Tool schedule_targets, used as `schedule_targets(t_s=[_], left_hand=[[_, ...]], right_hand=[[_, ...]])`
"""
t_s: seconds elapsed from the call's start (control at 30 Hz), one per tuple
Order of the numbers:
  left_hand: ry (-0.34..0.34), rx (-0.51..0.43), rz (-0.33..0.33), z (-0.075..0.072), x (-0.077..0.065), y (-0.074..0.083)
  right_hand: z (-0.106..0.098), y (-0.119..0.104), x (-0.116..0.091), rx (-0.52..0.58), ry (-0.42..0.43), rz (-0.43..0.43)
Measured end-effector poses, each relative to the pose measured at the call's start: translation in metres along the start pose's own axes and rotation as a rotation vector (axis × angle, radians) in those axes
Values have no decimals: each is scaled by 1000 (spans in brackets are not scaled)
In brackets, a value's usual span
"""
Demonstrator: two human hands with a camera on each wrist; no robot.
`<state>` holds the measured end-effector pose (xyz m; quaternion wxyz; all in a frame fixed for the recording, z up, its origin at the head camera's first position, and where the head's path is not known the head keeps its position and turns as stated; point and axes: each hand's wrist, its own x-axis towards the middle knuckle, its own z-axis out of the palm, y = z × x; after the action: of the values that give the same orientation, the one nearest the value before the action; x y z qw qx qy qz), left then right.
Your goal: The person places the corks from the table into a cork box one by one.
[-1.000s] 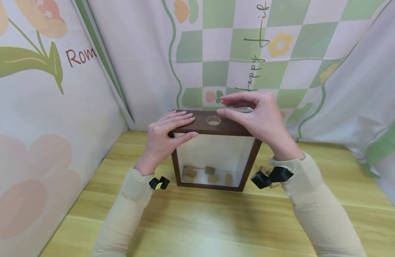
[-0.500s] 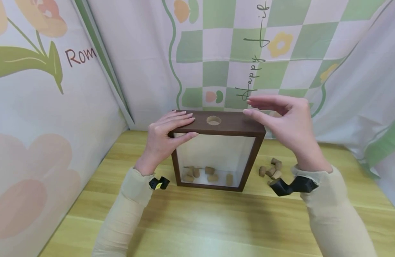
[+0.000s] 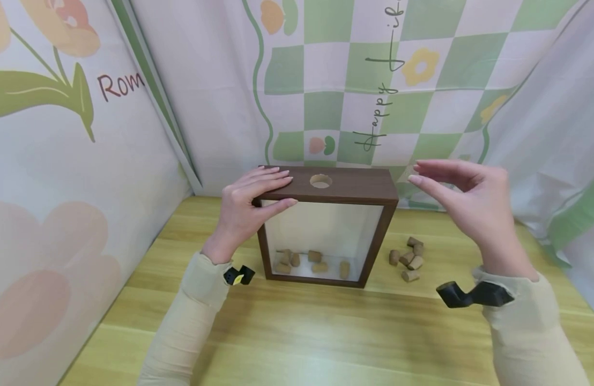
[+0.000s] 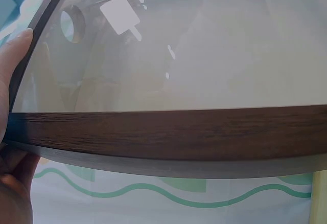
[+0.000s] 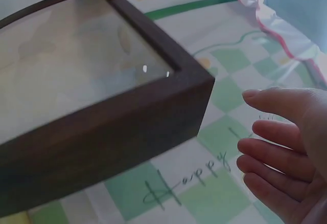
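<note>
A dark brown wooden box frame [image 3: 357, 185] with a clear front stands upright on the table, a round hole [image 3: 321, 181] in its top. Several corks [image 3: 319, 267] lie on its floor behind the pane. My left hand [image 3: 249, 201] grips the top left corner, fingers flat on top and thumb over the front edge. To the right of the box, my right hand [image 3: 470, 201] is in the air, fingers and thumb apart with nothing between them. Below it, on the table, lies a small pile of loose corks [image 3: 408, 258]. The right wrist view shows the right hand [image 5: 286, 147] beside the box's corner.
The wooden table [image 3: 297, 332] reaches toward the front. Behind the box hangs a green and white checked cloth [image 3: 326, 69], and a printed flower panel [image 3: 60, 214] rises on the left. White cloth [image 3: 552, 177] drapes at the right.
My right hand has moved right, from above the hole to beyond the box, uncovering the loose corks. A cork inside at the left has shifted. The left hand has stayed put.
</note>
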<state>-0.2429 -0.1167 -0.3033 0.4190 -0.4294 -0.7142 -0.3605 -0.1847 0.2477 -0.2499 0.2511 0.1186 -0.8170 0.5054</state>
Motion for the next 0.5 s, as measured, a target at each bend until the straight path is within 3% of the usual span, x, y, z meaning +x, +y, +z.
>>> schedule_targets(t_s=[0.23, 0.5], left_hand=[[-2, 9, 1, 0, 0, 1], [-6, 10, 2, 0, 0, 1]], right_hand=[[-12, 36, -14, -117, -51, 94], [-19, 85, -36, -247, -168, 202]])
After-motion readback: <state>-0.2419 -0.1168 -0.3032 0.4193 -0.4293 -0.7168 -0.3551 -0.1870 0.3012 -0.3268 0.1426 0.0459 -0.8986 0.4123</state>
